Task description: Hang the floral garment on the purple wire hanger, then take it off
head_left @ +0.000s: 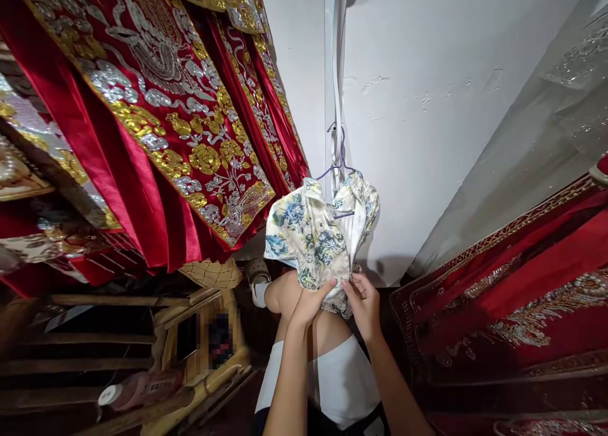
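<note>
A small floral garment (318, 233), cream with blue and yellow flowers, hangs on a purple wire hanger (338, 160) hooked to a white strap on the wall. My left hand (311, 303) grips the garment's lower edge from the left, fingers closed on the cloth. From the right, my right hand (363, 300) pinches the same lower edge. The two hands almost touch at the hem. My raised knee and white shorts (339, 379) show below the garment.
Red velvet robes with gold and silver embroidery (156, 106) hang at the left. More red embroidered cloth (513, 309) lies at the right. A white wall (427, 106) stands behind. A wooden chair (204, 347) and a pink bottle (137, 388) sit low at the left.
</note>
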`<state>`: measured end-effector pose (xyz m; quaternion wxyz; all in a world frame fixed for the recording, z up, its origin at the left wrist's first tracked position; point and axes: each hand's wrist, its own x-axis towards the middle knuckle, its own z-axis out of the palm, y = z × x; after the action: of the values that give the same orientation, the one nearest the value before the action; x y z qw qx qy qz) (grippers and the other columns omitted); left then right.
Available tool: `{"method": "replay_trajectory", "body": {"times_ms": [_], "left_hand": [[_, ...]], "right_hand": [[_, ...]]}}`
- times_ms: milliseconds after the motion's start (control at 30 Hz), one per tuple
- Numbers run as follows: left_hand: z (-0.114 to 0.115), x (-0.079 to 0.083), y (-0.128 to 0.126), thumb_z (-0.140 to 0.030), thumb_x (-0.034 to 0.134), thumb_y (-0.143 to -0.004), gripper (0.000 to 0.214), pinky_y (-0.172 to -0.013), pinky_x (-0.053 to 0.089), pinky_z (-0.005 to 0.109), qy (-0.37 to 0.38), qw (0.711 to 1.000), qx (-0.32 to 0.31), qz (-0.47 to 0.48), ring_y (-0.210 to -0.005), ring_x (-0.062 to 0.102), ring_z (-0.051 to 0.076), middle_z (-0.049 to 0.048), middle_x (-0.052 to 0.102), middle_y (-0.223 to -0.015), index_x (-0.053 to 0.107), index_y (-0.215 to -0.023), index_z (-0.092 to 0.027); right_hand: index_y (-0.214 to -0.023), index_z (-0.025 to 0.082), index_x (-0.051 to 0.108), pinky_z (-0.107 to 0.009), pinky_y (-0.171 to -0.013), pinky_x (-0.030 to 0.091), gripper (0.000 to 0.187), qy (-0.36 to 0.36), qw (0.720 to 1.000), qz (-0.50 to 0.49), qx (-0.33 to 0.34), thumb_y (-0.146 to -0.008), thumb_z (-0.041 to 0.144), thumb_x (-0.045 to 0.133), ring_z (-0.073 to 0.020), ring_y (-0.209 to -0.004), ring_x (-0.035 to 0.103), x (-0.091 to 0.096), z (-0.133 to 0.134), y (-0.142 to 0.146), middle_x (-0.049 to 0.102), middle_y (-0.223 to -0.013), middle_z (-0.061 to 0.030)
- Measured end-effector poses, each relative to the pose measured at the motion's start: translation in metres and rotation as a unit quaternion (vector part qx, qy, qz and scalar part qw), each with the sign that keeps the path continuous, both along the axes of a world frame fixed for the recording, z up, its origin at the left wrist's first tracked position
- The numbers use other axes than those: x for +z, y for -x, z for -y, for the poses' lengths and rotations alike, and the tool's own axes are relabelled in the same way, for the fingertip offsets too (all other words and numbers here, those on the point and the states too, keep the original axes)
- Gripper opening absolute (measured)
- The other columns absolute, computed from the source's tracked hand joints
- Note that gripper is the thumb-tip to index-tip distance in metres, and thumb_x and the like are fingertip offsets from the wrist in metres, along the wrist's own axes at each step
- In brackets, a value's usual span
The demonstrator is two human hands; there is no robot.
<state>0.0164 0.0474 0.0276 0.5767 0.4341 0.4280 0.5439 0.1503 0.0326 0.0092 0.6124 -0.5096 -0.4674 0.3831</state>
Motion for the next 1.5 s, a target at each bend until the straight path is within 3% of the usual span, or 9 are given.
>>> {"method": "replay_trajectory", "body": {"times_ms": [133,300,467,533,733,867,1067,1367,1500], "left_hand": [[0.007,-0.001,0.002,-0.046,0.088,-0.071,0.089,-0.129,0.025,0.049,0.019,0.998,0.043,0.045,-0.15,0.042,0.034,0.0127,0.056,-0.153,0.052,-0.149,-0.023],[0.004,-0.004,-0.005,-0.039,0.087,-0.073,0.086,-0.123,0.036,0.049,0.017,0.992,0.096,0.08,-0.142,0.052,0.035,0.0149,0.063,-0.144,0.052,-0.149,-0.021],[0.005,-0.01,-0.026,-0.038,0.08,-0.08,0.081,-0.122,0.036,0.048,-0.087,0.926,0.357,-0.087,-0.143,0.049,0.033,0.0159,0.052,-0.153,0.045,-0.151,-0.021],[0.012,-0.021,-0.043,-0.036,0.074,-0.085,0.074,-0.125,0.03,0.049,-0.134,0.896,0.395,-0.151,-0.148,0.041,0.032,0.015,0.044,-0.158,0.043,-0.151,-0.023],[0.018,-0.049,-0.079,-0.031,0.059,-0.094,0.025,-0.101,0.05,0.043,-0.159,0.957,0.177,-0.168,-0.112,0.066,0.028,0.0121,0.072,-0.115,0.069,-0.115,-0.02],[0.012,-0.04,-0.068,-0.031,0.057,-0.094,0.015,-0.075,0.05,0.03,-0.146,0.978,0.091,-0.118,-0.075,0.062,0.019,0.0021,0.064,-0.077,0.064,-0.089,-0.018],[0.013,-0.025,-0.053,-0.033,0.055,-0.097,0.015,-0.071,0.043,0.025,-0.163,0.981,0.037,-0.102,-0.073,0.052,0.015,-0.0017,0.053,-0.076,0.055,-0.089,-0.02],[0.008,-0.039,-0.039,-0.032,0.046,-0.101,0.016,-0.067,0.037,0.028,-0.162,0.943,0.03,-0.29,-0.069,0.051,0.019,0.0006,0.054,-0.075,0.051,-0.089,-0.023],[-0.001,-0.036,-0.023,-0.029,0.044,-0.1,0.016,-0.065,0.036,0.028,-0.165,0.925,0.006,-0.343,-0.066,0.05,0.018,-0.0001,0.053,-0.074,0.049,-0.086,-0.023]], "right_hand": [[-0.074,0.021,0.063,-0.031,-0.063,0.048,0.037,-0.036,0.998,0.055,0.01,-0.089,0.054,0.068,-0.019,-0.065,0.059,0.016,-0.001,-0.012,0.063,-0.067,-0.0021],[-0.079,0.019,0.069,-0.029,-0.066,0.047,0.038,-0.028,0.998,0.063,0.008,-0.094,0.052,0.062,-0.0188,-0.069,0.062,0.011,0.003,-0.021,0.067,-0.071,-0.0035],[-0.068,0.019,0.062,-0.028,-0.06,0.04,0.039,-0.023,0.997,0.045,-0.058,-0.089,0.052,0.065,-0.0162,-0.062,0.05,0.009,0.004,-0.026,0.056,-0.062,0.0],[-0.061,0.021,0.051,-0.027,-0.055,0.033,0.042,-0.013,0.997,0.042,-0.057,-0.088,0.05,0.065,-0.0136,-0.057,0.04,0.013,0.003,-0.029,0.043,-0.057,0.0035],[-0.058,0.022,0.05,-0.027,-0.052,0.029,0.034,0.065,0.992,-0.06,0.085,-0.078,0.044,0.066,-0.0114,-0.053,0.036,0.024,-0.001,-0.028,0.04,-0.055,0.005],[-0.056,0.021,0.056,-0.026,-0.045,0.018,0.03,0.152,0.97,-0.123,0.146,-0.071,0.045,0.067,-0.0094,-0.042,0.033,0.027,-0.002,-0.028,0.042,-0.043,0.0048],[-0.065,0.016,0.071,-0.027,-0.041,0.015,0.029,0.157,0.958,-0.081,0.227,-0.075,0.044,0.069,-0.0082,-0.035,0.03,0.039,-0.006,-0.03,0.052,-0.039,0.0007],[-0.072,0.017,0.066,-0.022,-0.038,0.021,0.015,0.009,0.969,-0.183,0.167,-0.081,0.029,0.069,-0.0064,-0.04,0.028,0.182,-0.123,-0.041,0.049,-0.048,0.0048],[-0.074,0.015,0.066,-0.021,-0.038,0.02,0.017,-0.041,0.971,-0.178,0.154,-0.083,0.029,0.068,-0.0061,-0.04,0.032,0.202,-0.129,-0.031,0.051,-0.049,0.0041]]}}
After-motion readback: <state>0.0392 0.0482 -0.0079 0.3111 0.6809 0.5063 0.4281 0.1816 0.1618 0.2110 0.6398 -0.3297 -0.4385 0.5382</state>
